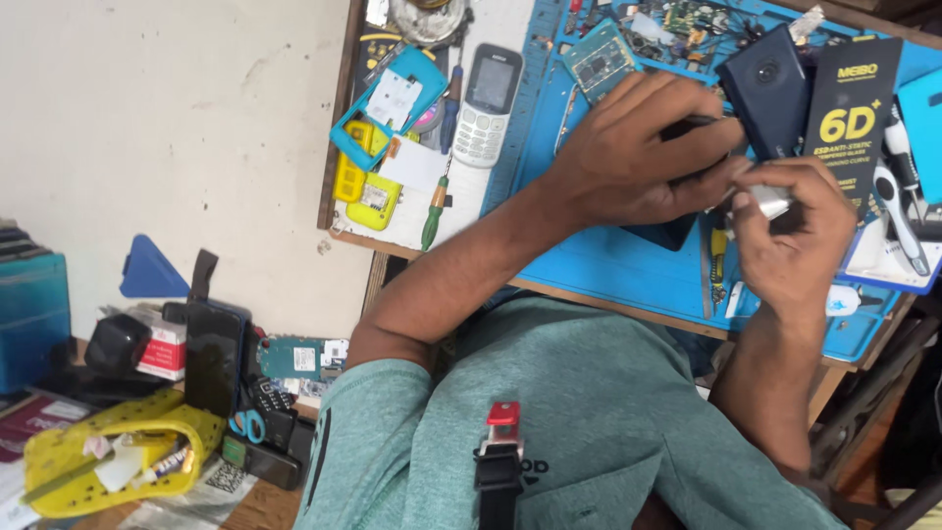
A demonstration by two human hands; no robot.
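Observation:
My left hand [638, 157] rests over a dark phone [667, 231] lying on the blue work mat [608, 265], and its fingers pinch a thin black tool near the phone's top. My right hand [795, 231] is closed around a small silvery object [770, 199] right beside the left fingertips. Most of the dark phone is hidden beneath my left hand.
A white keypad phone [488, 103], a green-handled screwdriver [433, 211], a teal case [388, 103] and yellow parts [363, 191] lie left of the mat. A dark phone back [770, 88], a black box [849, 108] and a circuit board [601, 59] sit behind. A low shelf at left holds a yellow basket [108, 456].

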